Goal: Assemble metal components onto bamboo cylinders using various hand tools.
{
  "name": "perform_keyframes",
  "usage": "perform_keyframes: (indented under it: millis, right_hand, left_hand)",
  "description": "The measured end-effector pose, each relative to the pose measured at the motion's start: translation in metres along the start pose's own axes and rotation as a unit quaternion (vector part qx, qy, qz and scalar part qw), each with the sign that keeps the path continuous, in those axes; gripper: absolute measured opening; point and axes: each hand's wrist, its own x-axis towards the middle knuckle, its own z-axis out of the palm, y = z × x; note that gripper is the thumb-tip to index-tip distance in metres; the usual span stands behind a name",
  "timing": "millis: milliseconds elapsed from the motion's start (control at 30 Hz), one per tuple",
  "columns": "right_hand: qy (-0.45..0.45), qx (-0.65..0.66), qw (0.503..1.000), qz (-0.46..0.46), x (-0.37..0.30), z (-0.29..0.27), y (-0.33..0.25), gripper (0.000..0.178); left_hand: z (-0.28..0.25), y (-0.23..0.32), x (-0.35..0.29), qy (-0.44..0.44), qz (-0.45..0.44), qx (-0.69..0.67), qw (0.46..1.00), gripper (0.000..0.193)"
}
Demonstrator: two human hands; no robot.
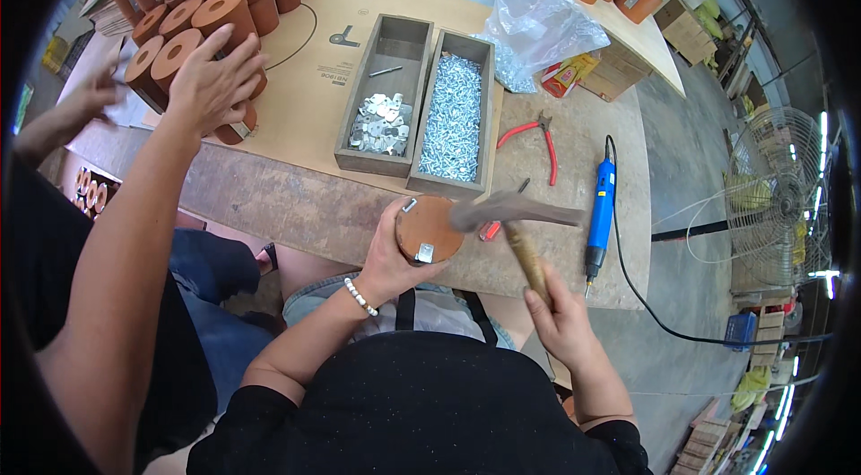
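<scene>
two hands are busy at the near edge of the surface [296, 206]: the left hand [387, 261] grips a brown wooden cylinder [429, 229] with small metal brackets, the right hand [565, 324] is closed around a hammer [520, 228] whose head hovers blurred just over the cylinder. beside them lies a blue electric screwdriver [601, 217].

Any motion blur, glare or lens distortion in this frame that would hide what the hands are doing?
Head view: the hammer head is smeared by motion blur, as are the co-worker's hands at upper left; the person's left hand on the round wooden block and the right hand on the handle stay sharp. Fisheye bends the workbench edge and blackens the corners. Daylight at far right washes out the fan.
</scene>
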Motion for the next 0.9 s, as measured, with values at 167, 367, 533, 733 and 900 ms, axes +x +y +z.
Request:
perform_keyframes:
  millis: [167,367,533,733,900]
  right_hand:
    - [0.139,0.031,0.989,-0.028,-0.002,-0.011,0.01,0.043]
    - [0.147,0.403,0.896,0.112,0.038,-0.03,0.034,0.03]
    - [0.18,0.507,0.826,0.17,0.09,-0.032,0.098,0.017]
    - [0.236,0.548,0.782,0.179,0.151,-0.025,0.156,0.015]
    - [0.245,0.432,0.849,0.181,0.193,-0.023,0.189,0.016]
  left_hand:
    - [0.001,0.006,0.005,-0.001,0.0,0.016,1.0,0.097]
    - [0.004,0.004,0.0,0.026,-0.022,0.026,0.999,0.104]
    - [0.013,0.003,-0.01,0.078,-0.016,0.114,0.99,0.105]
    - [-0.02,0.011,0.008,-0.106,-0.042,0.04,0.993,0.102]
    - [-0.017,0.016,0.004,-0.1,-0.044,-0.02,0.994,0.107]
